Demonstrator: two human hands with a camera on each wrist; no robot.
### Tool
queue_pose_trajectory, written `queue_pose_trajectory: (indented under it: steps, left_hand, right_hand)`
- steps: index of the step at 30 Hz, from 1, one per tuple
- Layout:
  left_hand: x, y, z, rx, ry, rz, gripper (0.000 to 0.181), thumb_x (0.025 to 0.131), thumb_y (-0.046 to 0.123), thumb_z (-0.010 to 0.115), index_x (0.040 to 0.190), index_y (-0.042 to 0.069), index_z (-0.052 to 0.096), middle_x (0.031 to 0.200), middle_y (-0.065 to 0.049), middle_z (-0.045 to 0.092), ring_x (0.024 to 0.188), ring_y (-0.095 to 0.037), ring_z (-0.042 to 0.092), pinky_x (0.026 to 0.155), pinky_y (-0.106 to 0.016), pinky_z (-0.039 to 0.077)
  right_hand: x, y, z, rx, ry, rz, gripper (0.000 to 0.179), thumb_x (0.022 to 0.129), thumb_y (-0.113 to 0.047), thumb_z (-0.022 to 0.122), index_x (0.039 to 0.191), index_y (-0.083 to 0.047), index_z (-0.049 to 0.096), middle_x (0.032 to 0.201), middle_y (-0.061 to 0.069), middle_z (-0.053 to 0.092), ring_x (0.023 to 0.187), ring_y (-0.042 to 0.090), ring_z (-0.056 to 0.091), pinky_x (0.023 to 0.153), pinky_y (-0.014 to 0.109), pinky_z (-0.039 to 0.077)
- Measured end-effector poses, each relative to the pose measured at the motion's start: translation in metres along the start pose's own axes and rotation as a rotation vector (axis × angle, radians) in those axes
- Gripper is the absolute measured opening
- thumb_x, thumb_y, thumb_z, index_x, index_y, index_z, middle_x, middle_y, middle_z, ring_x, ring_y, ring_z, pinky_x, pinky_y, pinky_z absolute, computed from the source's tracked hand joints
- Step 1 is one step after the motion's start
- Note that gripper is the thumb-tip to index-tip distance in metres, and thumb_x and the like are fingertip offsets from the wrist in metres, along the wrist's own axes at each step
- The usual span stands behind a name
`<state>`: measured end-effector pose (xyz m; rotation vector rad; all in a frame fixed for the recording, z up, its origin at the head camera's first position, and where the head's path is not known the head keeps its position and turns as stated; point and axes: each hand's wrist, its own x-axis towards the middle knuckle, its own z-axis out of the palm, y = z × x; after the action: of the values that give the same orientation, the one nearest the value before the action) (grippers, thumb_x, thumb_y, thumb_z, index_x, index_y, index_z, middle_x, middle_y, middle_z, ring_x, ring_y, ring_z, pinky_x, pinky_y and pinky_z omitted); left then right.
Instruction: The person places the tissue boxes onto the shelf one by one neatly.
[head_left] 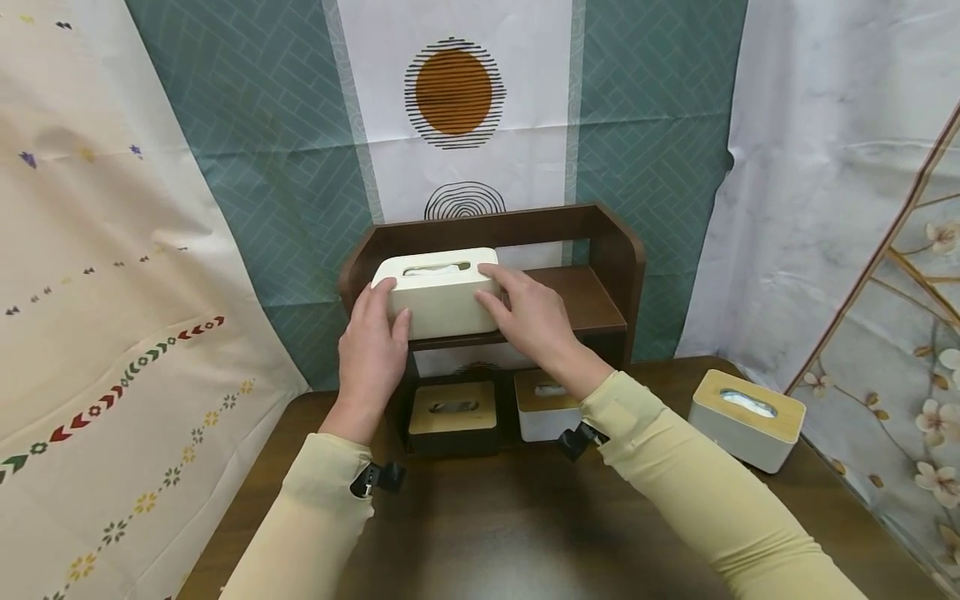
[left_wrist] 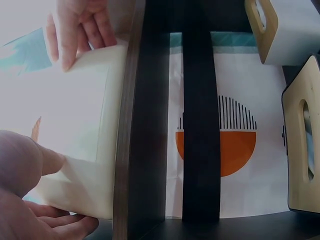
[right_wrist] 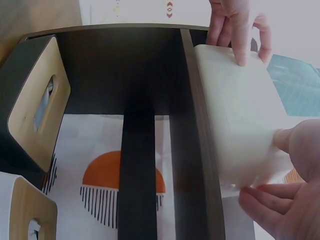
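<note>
A cream tissue box [head_left: 442, 308] with an oval slot on top stands at the left of the upper shelf of a dark brown wooden rack [head_left: 577, 296]. My left hand [head_left: 371, 354] grips its left end, thumb on the front face and fingers round the side. At the other end my right hand [head_left: 532, 321] holds the box's right side, its thumb on the front too. In the left wrist view the box's plain front [left_wrist: 85, 135] rests at the shelf edge [left_wrist: 125, 150]. Both wrist views show the two hands at opposite ends of it.
Below the shelf sit a black tissue box with a wooden lid [head_left: 453, 417] and a white one with a wooden lid [head_left: 543, 412]. Another wooden-lidded white box [head_left: 746, 421] stands on the right of the dark table [head_left: 495, 525]. Patterned cloths [head_left: 270, 125] hang behind.
</note>
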<state>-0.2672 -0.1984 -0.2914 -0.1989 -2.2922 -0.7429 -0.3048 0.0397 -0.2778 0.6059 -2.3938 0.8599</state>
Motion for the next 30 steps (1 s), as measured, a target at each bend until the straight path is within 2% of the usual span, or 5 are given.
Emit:
queue_pose_trajectory:
  steps: [9,14,18,24,30]
  left_hand:
    - [0.001,0.002,0.002,-0.002,-0.003,-0.003,0.055,0.110,0.014,0.068,0.161,0.007,0.047,0.169,-0.029,0.039,0.143,-0.053,0.054,0.106,-0.074,0.048]
    - [0.000,0.004,0.002,0.013,-0.007,-0.023,0.058,0.111,0.018,0.067,0.163,0.007,0.045,0.171,-0.031,0.035,0.139,-0.056,0.056,0.104,-0.074,0.049]
    - [-0.003,0.007,0.001,0.022,-0.017,-0.023,0.062,0.112,0.021,0.066,0.167,0.008,0.041,0.174,-0.031,0.028,0.138,-0.058,0.057,0.102,-0.075,0.050]
    - [-0.019,0.013,-0.001,0.022,0.026,0.035,0.067,0.111,0.020,0.067,0.170,0.007,0.038,0.176,-0.031,0.024,0.149,-0.054,0.048,0.106,-0.072,0.051]
    - [-0.043,0.018,0.003,0.052,0.093,0.122,0.070,0.107,0.016,0.073,0.168,0.004,0.039,0.174,-0.033,0.027,0.159,-0.052,0.034,0.117,-0.068,0.043]
  right_hand:
    - [0.001,-0.004,-0.003,-0.046,-0.018,-0.001,0.051,0.113,-0.039,0.066,0.161,-0.022,0.059,0.155,0.006,0.065,0.132,0.030,0.068,0.103,0.055,0.056]
    - [0.003,-0.004,-0.003,-0.032,-0.029,0.004,0.054,0.114,-0.040,0.065,0.164,-0.023,0.055,0.157,0.005,0.063,0.129,0.030,0.068,0.102,0.054,0.056]
    - [0.000,-0.002,-0.004,-0.020,-0.031,-0.001,0.060,0.113,-0.039,0.065,0.168,-0.020,0.049,0.162,0.007,0.058,0.137,0.030,0.064,0.106,0.055,0.055]
    - [-0.018,0.002,-0.007,-0.039,-0.008,-0.059,0.073,0.112,-0.035,0.069,0.173,-0.015,0.036,0.173,0.011,0.044,0.154,0.031,0.050,0.115,0.058,0.050]
    - [-0.043,0.002,-0.007,-0.054,0.025,-0.100,0.081,0.110,-0.035,0.072,0.175,-0.013,0.030,0.178,0.011,0.036,0.158,0.033,0.045,0.115,0.061,0.049]
